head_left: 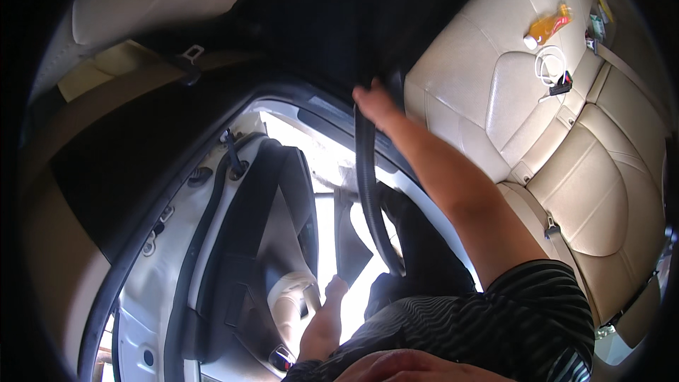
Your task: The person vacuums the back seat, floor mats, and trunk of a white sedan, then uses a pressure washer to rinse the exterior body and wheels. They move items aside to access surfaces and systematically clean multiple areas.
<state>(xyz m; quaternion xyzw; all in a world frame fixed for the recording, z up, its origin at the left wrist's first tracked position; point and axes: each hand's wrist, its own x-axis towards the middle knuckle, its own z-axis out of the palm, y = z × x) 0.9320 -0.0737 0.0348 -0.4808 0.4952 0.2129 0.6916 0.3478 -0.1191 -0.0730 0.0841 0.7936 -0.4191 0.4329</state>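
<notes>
My right hand (376,104) reaches forward to the dark footwell and is closed round a black ribbed vacuum hose (366,177). The hose hangs down from it in a curve toward my body. Its front end is lost in the dark. Low down, my left hand (335,290) is beside the opened car door (247,262), its fingers drawn together. Just above that hand is a dark flat shape with a pointed side (350,240). Glare hides what the left hand holds, if anything.
A beige leather seat (488,78) lies on the right. On it are an orange drink bottle (550,27), a coiled white cable (548,64) and a seat belt buckle (561,85). The black door sill (332,110) and a dark pillar trim (127,148) frame the doorway.
</notes>
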